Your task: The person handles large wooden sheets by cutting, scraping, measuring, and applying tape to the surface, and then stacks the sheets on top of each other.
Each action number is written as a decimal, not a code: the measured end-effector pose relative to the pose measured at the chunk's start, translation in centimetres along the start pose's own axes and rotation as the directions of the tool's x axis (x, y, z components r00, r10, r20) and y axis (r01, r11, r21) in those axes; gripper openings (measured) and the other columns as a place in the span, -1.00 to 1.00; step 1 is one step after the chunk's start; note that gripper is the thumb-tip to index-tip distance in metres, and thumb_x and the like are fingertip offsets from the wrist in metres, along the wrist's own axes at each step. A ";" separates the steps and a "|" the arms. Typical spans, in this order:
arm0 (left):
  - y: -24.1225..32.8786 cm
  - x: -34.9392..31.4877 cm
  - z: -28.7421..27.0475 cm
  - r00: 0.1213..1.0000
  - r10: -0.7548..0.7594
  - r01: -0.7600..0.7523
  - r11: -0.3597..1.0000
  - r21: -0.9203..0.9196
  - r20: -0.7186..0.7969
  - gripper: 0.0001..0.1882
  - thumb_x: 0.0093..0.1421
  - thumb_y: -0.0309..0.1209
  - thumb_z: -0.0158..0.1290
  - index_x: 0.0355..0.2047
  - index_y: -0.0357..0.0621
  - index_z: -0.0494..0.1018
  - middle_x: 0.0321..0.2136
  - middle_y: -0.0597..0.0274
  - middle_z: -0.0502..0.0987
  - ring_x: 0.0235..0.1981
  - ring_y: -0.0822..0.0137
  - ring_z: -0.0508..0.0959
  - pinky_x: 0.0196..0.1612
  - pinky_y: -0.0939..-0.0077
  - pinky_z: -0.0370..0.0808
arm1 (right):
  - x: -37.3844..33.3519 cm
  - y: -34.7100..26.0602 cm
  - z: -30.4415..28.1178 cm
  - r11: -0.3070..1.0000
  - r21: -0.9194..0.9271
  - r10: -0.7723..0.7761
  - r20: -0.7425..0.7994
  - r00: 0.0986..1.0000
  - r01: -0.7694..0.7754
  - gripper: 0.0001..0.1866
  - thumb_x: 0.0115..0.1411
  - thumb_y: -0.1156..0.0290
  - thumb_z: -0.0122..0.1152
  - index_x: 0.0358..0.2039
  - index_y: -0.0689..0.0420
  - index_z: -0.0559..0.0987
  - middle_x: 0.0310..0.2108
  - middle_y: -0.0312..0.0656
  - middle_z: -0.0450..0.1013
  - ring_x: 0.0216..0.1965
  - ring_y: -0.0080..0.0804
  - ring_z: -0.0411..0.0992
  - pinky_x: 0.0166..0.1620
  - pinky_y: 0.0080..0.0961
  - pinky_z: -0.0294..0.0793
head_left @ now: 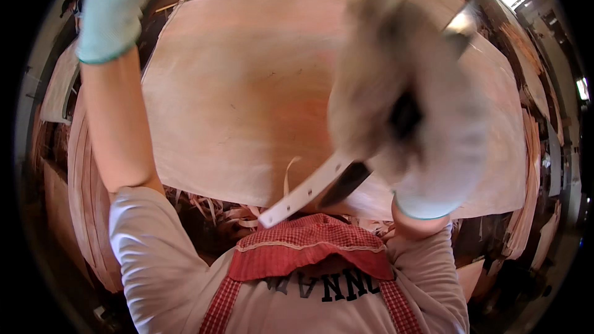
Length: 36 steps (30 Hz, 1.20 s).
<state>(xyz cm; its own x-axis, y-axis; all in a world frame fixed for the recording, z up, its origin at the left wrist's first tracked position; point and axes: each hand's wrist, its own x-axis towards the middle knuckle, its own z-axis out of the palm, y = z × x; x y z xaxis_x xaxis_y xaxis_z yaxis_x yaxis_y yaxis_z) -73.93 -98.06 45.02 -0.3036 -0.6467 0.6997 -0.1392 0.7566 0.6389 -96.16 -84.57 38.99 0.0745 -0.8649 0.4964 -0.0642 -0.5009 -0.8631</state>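
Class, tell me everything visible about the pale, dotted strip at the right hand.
The pale strip is narrow and straight, with small dark marks, perhaps holes, spaced along it. It slants down and left from the gloved right hand, which appears to grip it, its lower end showing beside the red apron. A dark piece shows close alongside. Its material is unclear.
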 end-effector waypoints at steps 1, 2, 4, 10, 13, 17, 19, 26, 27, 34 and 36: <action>-3.8 -1.7 1.1 0.996 -0.085 0.085 0.996 -0.017 -0.001 -0.75 0.26 -0.32 0.08 -0.07 -0.05 0.46 -0.25 0.25 0.56 -0.33 0.40 0.51 -0.22 0.60 0.46 | -1.7 1.2 0.5 0.912 0.231 0.339 0.046 0.940 -0.340 -0.76 0.32 0.25 0.06 -0.33 0.19 0.46 -0.56 -0.30 0.44 -0.65 -0.64 0.36 -0.67 -0.71 0.24; -6.8 -4.4 2.2 0.981 -0.193 0.193 0.981 0.013 -0.015 -0.84 0.25 -0.36 0.04 -0.27 -0.18 0.51 -0.39 0.36 0.53 -0.44 0.59 0.43 -0.31 0.67 0.39 | -2.9 2.6 0.7 0.656 0.442 0.604 0.177 0.777 -0.611 -0.72 0.35 0.19 0.03 -0.31 0.17 0.44 -0.56 -0.29 0.45 -0.67 -0.64 0.37 -0.70 -0.71 0.22; -12.4 -10.3 3.9 0.835 -0.497 0.512 0.859 -0.005 0.235 -0.85 0.15 -0.47 0.13 -0.25 -0.19 0.51 -0.36 0.37 0.55 -0.36 0.58 0.48 -0.29 0.66 0.43 | -6.4 9.8 2.1 0.446 0.399 0.746 0.329 0.579 -0.801 -0.71 0.33 0.21 0.12 -0.45 0.14 0.52 -0.58 -0.30 0.46 -0.66 -0.65 0.29 -0.58 -0.66 0.26; -25.0 -30.4 9.4 0.475 -0.830 0.833 0.531 0.154 0.293 -0.67 0.15 -0.44 0.16 -0.05 -0.12 0.46 -0.36 0.25 0.59 -0.35 0.36 0.55 -0.27 0.46 0.50 | -21.1 27.1 7.0 0.195 0.181 0.949 0.214 0.232 -0.964 -0.79 0.31 0.28 0.14 -0.27 0.18 0.52 -0.48 -0.31 0.49 -0.53 -0.62 0.39 -0.48 -0.64 0.35; -26.7 -29.7 12.1 0.682 -0.711 0.615 0.685 0.390 0.172 -0.68 0.14 -0.40 0.15 -0.07 -0.04 0.45 -0.37 0.17 0.58 -0.37 0.21 0.57 -0.28 0.35 0.51 | -22.0 30.2 8.5 0.238 0.281 0.946 0.148 0.287 -0.930 -0.80 0.31 0.32 0.11 -0.29 0.22 0.51 -0.50 -0.28 0.48 -0.53 -0.59 0.39 -0.51 -0.63 0.35; -30.8 -27.1 15.8 0.773 -0.601 0.351 0.672 0.652 0.203 -0.68 0.12 -0.30 0.16 -0.10 0.02 0.45 -0.31 0.21 0.58 -0.28 0.11 0.56 -0.21 0.17 0.50 | -20.3 32.7 10.5 0.227 0.400 0.967 0.019 0.256 -0.888 -0.80 0.31 0.35 0.11 -0.33 0.24 0.49 -0.52 -0.25 0.46 -0.54 -0.54 0.40 -0.53 -0.64 0.35; -32.1 -27.9 16.6 0.799 -0.563 0.281 0.658 0.699 0.209 -0.68 0.12 -0.26 0.15 -0.11 0.01 0.45 -0.26 0.24 0.58 -0.19 0.10 0.55 -0.13 0.12 0.47 | -20.2 33.1 10.8 0.194 0.437 0.978 -0.017 0.207 -0.879 -0.80 0.29 0.34 0.13 -0.35 0.23 0.47 -0.51 -0.23 0.47 -0.55 -0.51 0.41 -0.53 -0.62 0.37; -32.7 -32.6 17.5 0.944 -0.304 0.123 0.687 0.716 0.129 -0.54 0.14 -0.07 0.12 -0.01 0.02 0.44 0.10 0.21 0.43 0.18 0.05 0.34 0.25 0.07 0.19 | -20.3 34.8 7.9 0.534 -0.266 0.766 -0.249 0.593 -0.802 -0.83 0.25 0.38 0.13 -0.35 0.25 0.48 -0.52 -0.21 0.50 -0.53 -0.47 0.45 -0.45 -0.49 0.43; -32.3 -33.1 17.6 0.930 -0.339 0.141 0.687 0.713 0.144 -0.51 0.14 -0.04 0.10 0.02 0.03 0.43 0.15 0.21 0.40 0.21 0.04 0.30 0.29 0.07 0.14 | -20.7 35.3 6.2 0.544 -0.561 0.629 -0.219 0.746 -0.624 -0.83 0.24 0.39 0.14 -0.35 0.26 0.48 -0.52 -0.20 0.51 -0.52 -0.47 0.46 -0.44 -0.48 0.43; -31.3 -32.3 18.8 0.877 -0.445 0.154 0.618 0.771 0.182 -0.54 0.18 -0.20 0.09 0.07 -0.02 0.39 0.20 0.17 0.33 0.27 0.04 0.23 0.32 0.02 0.09 | -25.2 31.6 0.3 0.312 0.401 0.944 -0.234 0.233 -0.861 -0.79 0.30 0.30 0.13 -0.30 0.20 0.48 -0.50 -0.24 0.47 -0.61 -0.60 0.35 -0.56 -0.64 0.32; -29.1 -31.0 21.6 0.898 -0.405 0.137 0.626 0.768 0.170 -0.56 0.16 -0.37 0.07 0.08 -0.01 0.38 0.20 0.20 0.33 0.28 0.07 0.21 0.34 0.04 0.03 | -26.5 30.8 0.1 0.285 0.451 0.950 -0.250 0.187 -0.846 -0.79 0.30 0.30 0.14 -0.30 0.20 0.48 -0.50 -0.24 0.48 -0.61 -0.59 0.36 -0.56 -0.63 0.32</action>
<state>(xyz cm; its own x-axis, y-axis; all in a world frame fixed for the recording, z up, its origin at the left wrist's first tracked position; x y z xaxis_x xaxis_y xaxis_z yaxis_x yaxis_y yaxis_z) -80.88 -97.89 -2.18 -0.3766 -0.8709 0.3158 -0.8522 0.4593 0.2504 -100.06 -77.13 -0.77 -0.2955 -0.6455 -0.7043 0.3672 0.6039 -0.7075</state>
